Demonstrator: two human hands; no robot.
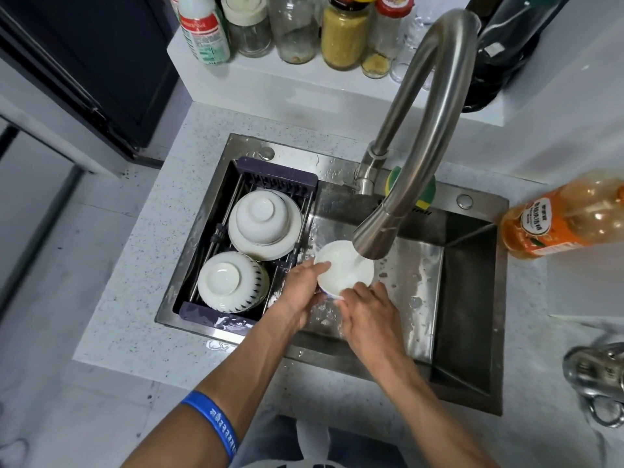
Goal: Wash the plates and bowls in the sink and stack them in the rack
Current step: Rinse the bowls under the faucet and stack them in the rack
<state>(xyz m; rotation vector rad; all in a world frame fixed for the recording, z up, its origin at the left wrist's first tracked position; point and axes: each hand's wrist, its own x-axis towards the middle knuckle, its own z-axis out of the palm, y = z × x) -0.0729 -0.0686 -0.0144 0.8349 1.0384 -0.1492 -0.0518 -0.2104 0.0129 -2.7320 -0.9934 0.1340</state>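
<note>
A small white bowl (341, 270) with a blue pattern on its outside sits under the running tap (374, 238), water pouring into it. My left hand (300, 292) grips its left rim, thumb over the edge. My right hand (368, 315) holds its near side, fingers curled against the rim. In the dark rack (277, 173) over the sink's left half, one white bowl (263, 217) lies upside down on a white plate (293, 238). Another upturned bowl (229, 282) with dark marks stands nearer me.
The steel sink (418, 285) is wet, with its deep basin to the right. A green and yellow sponge (425, 190) lies behind the tap. An orange bottle (560, 217) stands on the right counter, jars (344, 35) on the back ledge, a metal object (597, 376) at far right.
</note>
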